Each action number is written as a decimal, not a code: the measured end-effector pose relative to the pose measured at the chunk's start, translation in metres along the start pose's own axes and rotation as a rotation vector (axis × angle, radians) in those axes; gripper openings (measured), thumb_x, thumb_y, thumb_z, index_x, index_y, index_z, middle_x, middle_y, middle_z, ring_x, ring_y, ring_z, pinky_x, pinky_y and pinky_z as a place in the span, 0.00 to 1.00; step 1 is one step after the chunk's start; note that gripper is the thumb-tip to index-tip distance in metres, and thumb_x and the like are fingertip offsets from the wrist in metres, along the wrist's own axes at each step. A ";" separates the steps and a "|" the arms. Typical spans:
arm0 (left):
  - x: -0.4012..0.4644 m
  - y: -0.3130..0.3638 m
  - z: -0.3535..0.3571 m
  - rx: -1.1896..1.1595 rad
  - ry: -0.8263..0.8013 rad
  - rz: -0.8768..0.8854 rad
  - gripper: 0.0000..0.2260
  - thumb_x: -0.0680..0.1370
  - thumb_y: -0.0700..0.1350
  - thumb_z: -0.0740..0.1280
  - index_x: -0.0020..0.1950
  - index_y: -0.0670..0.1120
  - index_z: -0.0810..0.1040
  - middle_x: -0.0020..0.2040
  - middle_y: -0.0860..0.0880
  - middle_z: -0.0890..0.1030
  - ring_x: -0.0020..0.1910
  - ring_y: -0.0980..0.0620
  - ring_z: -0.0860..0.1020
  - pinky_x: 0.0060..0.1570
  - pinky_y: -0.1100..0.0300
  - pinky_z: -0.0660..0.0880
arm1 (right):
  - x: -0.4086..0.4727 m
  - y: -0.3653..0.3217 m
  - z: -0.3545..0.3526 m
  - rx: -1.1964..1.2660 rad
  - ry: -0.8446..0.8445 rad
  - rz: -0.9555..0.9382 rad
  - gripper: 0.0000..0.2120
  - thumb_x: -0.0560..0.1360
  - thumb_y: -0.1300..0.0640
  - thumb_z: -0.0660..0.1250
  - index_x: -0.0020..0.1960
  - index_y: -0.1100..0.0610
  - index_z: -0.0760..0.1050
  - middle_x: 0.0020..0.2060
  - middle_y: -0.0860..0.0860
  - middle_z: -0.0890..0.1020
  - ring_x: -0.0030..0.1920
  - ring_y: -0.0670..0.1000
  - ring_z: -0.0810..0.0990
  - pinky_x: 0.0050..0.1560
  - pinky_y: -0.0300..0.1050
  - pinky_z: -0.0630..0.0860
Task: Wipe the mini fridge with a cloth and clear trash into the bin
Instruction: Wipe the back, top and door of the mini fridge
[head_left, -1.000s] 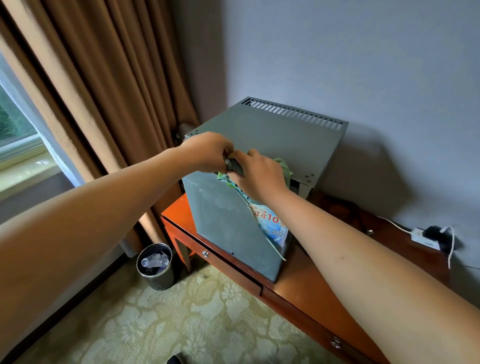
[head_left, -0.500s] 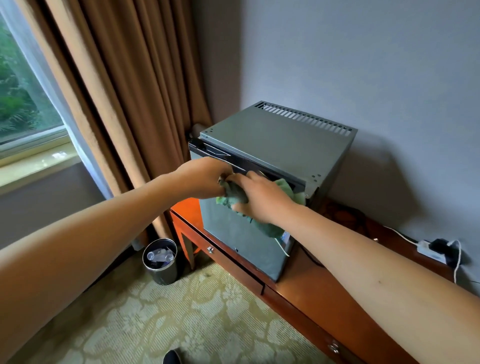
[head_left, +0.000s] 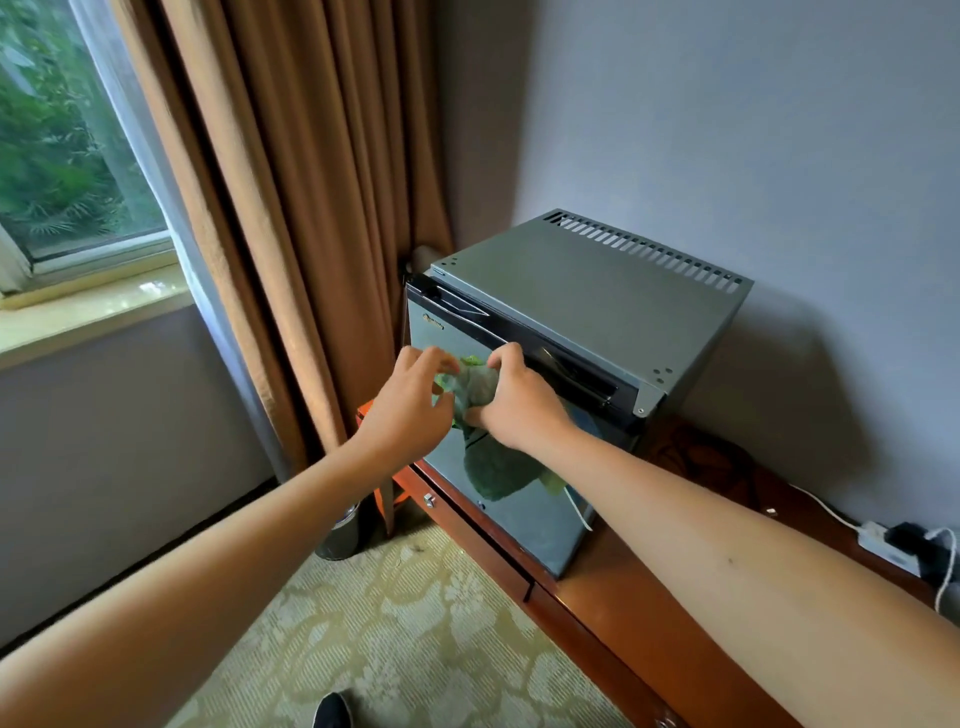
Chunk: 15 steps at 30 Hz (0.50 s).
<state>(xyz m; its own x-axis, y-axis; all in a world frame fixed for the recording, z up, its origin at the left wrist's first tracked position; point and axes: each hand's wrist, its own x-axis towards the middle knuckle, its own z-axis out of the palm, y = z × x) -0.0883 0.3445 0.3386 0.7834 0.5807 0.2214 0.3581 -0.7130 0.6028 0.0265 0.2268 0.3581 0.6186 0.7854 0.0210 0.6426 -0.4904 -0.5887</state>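
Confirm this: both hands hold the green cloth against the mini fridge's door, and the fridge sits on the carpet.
Not quite. The head view shows the mini fridge sitting on the wooden desk, not the carpet. The rest holds: left hand and right hand hold the green cloth against its door.

One mini fridge (head_left: 587, 312), one green cloth (head_left: 480, 395), one bin (head_left: 340, 540), two hands — left hand (head_left: 410, 402), right hand (head_left: 519, 405) — one wooden table (head_left: 597, 603).

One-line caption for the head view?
Both hands grip a green cloth against the mini fridge door.
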 end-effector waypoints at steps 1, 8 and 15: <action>-0.004 0.004 0.003 -0.091 0.005 -0.064 0.11 0.81 0.43 0.66 0.62 0.51 0.73 0.59 0.51 0.73 0.50 0.54 0.79 0.43 0.63 0.75 | 0.000 -0.002 0.002 -0.001 0.017 -0.004 0.27 0.73 0.49 0.75 0.59 0.51 0.59 0.48 0.49 0.76 0.45 0.51 0.77 0.32 0.42 0.68; 0.001 -0.001 0.014 -0.676 -0.070 -0.511 0.25 0.73 0.65 0.68 0.63 0.51 0.76 0.53 0.49 0.83 0.53 0.51 0.82 0.57 0.50 0.80 | 0.007 -0.017 0.014 0.027 -0.051 -0.062 0.27 0.75 0.53 0.72 0.64 0.51 0.58 0.52 0.51 0.74 0.45 0.50 0.76 0.34 0.40 0.68; 0.000 -0.026 0.020 -1.174 0.111 -0.612 0.31 0.71 0.51 0.75 0.71 0.50 0.69 0.63 0.45 0.80 0.59 0.47 0.82 0.61 0.46 0.79 | 0.004 -0.030 0.040 0.113 -0.133 -0.089 0.29 0.71 0.60 0.69 0.63 0.44 0.57 0.51 0.50 0.75 0.42 0.51 0.78 0.35 0.50 0.76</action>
<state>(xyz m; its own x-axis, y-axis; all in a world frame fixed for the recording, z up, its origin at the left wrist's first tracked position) -0.0880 0.3555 0.3075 0.5888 0.7529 -0.2940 -0.0563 0.4010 0.9143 -0.0083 0.2597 0.3431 0.4918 0.8703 -0.0256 0.6327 -0.3774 -0.6762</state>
